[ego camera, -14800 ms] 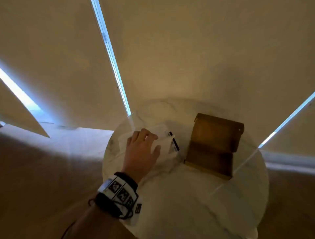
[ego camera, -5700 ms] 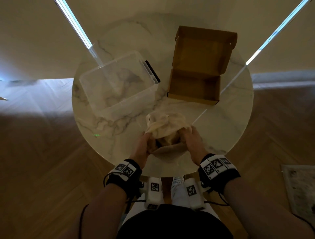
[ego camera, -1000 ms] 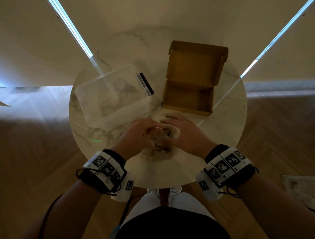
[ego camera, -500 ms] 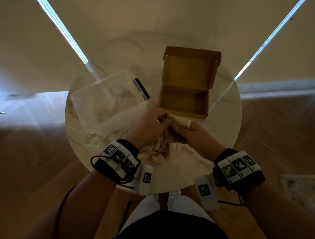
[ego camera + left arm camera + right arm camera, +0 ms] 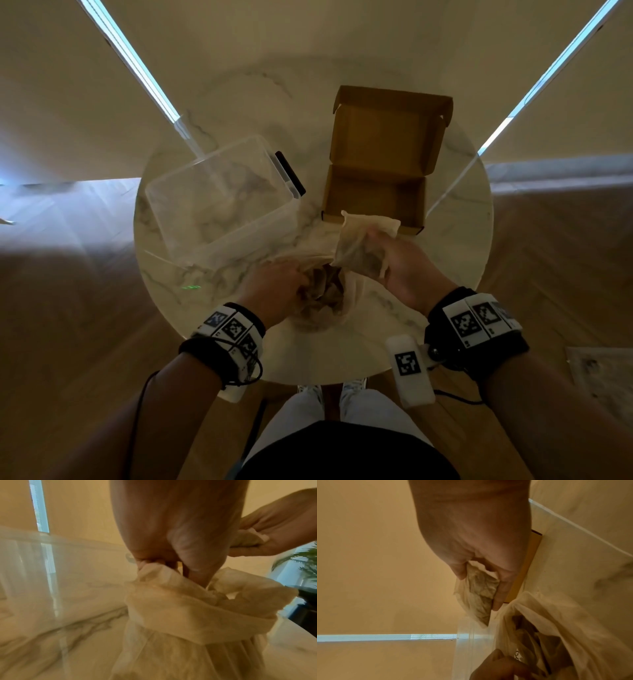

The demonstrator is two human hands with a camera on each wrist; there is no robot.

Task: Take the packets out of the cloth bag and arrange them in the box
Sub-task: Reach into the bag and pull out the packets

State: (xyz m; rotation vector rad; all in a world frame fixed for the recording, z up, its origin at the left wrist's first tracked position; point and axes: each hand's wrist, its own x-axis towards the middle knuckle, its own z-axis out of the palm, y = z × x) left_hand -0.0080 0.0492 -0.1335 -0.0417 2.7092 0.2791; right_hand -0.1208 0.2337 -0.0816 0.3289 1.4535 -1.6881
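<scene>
A cream cloth bag (image 5: 329,294) stands open on the near part of the round marble table (image 5: 455,240). My left hand (image 5: 274,291) pinches its rim (image 5: 154,573) and holds the mouth open. My right hand (image 5: 394,263) grips a pale crinkled packet (image 5: 363,246) lifted just above the bag, close to the near wall of the open cardboard box (image 5: 376,195). The same packet (image 5: 479,595) sits between thumb and fingers in the right wrist view. More packets show dimly inside the bag (image 5: 536,635). The box's inside is bare.
A clear plastic tub (image 5: 219,202) with a black clip stands left of the cardboard box, close behind my left hand. The box lid stands upright at the far side. Wooden floor surrounds the table, and curtains hang behind it.
My right hand has drawn a packet out of the bag and lifted it to the right, toward the box. My left hand has stayed on the bag's rim.
</scene>
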